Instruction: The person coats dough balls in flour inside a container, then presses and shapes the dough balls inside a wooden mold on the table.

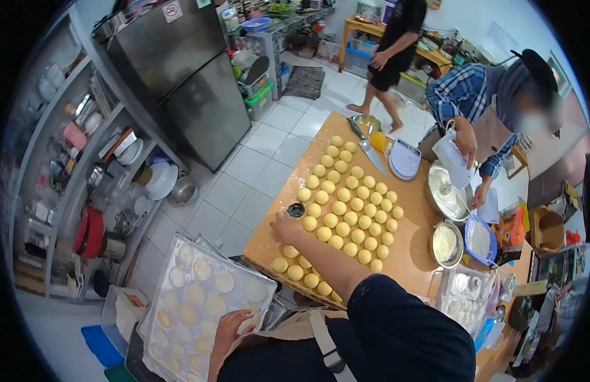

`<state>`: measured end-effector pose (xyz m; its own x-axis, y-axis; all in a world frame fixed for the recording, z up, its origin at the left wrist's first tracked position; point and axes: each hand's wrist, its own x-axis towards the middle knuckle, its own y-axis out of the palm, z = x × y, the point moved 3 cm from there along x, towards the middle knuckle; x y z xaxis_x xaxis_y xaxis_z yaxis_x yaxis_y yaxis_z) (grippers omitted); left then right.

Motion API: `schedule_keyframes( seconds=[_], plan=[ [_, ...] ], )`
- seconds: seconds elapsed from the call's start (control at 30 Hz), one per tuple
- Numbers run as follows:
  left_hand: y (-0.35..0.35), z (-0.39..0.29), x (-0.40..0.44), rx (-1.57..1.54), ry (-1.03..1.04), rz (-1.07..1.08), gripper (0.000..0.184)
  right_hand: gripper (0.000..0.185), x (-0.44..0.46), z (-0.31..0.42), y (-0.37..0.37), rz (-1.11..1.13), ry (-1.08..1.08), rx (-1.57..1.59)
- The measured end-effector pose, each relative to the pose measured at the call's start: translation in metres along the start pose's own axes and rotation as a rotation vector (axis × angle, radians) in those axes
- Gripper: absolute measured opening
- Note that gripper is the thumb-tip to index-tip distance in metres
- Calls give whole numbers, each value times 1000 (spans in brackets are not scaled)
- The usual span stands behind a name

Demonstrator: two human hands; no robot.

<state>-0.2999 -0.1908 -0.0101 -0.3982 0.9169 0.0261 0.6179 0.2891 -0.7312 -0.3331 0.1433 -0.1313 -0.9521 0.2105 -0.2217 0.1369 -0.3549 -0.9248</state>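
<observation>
My right hand (286, 228) reaches across to the left edge of the wooden table, its fingers closed at the near side of a small dark round cup (296, 210). Beside it, rows of pale yellow dough balls (339, 208) cover the middle of the table. My left hand (236, 326) is low, over the near edge of a tray (180, 245) of flattened round dough pieces (196, 293). Its fingers are extended and apart, with nothing seen in them. I cannot tell whether they touch the tray.
Across the table (409, 245), a person in a checked shirt (460, 92) holds a white jug (453, 159) over a metal bowl (444, 191). A knife (374, 156) lies near a white scale (404, 159). Another person (397, 48) is behind. Shelves and a fridge (180, 83) stand left.
</observation>
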Motion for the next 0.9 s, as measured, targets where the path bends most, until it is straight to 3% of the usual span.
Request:
schedule_keyframes(
  seconds=[0.27, 0.4, 0.63, 0.83, 0.9],
  plan=[
    [-1, -22, 43, 46, 114, 86, 32, 35, -31, -5, -27, -198, 8, 193],
    [8, -41, 71, 35, 282, 138, 31, 34, -43, -5, -44, -272, -6, 301],
    [35, -75, 106, -18, 423, 248, 29, 35, -202, -68, -97, -588, 160, 486],
    [69, -110, 129, -55, 494, 374, 29, 37, -462, -168, -21, -1041, 806, 352],
    [84, -122, 137, -49, 582, 414, 30, 38, -547, -164, -10, -975, 1130, 336]
  ],
)
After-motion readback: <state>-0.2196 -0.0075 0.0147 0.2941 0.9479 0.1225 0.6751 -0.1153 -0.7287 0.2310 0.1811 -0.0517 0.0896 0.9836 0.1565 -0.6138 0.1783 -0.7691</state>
